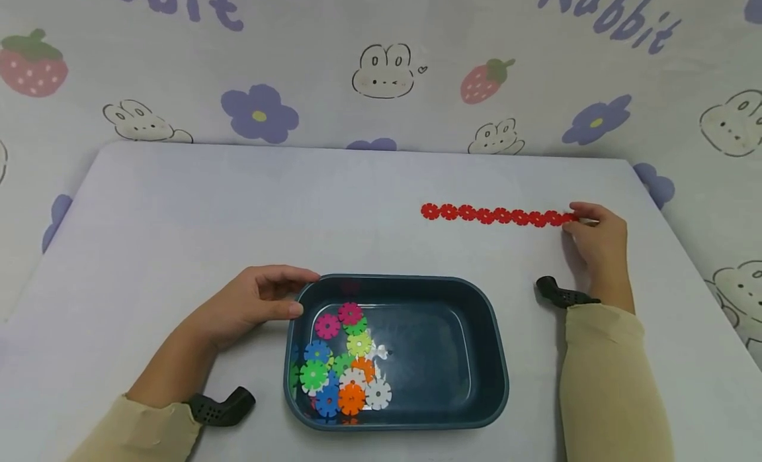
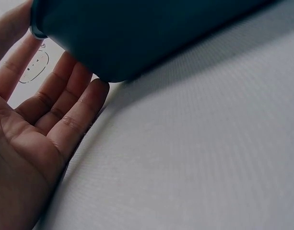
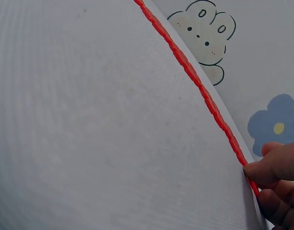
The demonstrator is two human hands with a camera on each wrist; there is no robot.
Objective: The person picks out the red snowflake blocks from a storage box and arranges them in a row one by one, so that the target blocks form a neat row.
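Note:
A row of red flower-shaped plastic discs (image 1: 503, 215), joined into a chain, lies near the back of the table. My right hand (image 1: 601, 235) pinches its right end between thumb and fingers. The right wrist view shows the red chain (image 3: 199, 84) edge-on, running away from the fingertips. My left hand (image 1: 244, 303) rests at the back left corner of a dark blue-green basin (image 1: 446, 419), its loosely extended fingers touching the rim. From the left wrist, the fingers (image 2: 72, 122) appear against the basin's outer wall (image 2: 132, 38).
Loose flower discs (image 1: 351, 382) in blue, green, orange, white, yellow and pink lie in the left part of the basin. A patterned cloth (image 1: 321, 65) with rabbits and strawberries hangs behind the white table (image 1: 196, 210). Each wrist wears a black device (image 1: 223, 408).

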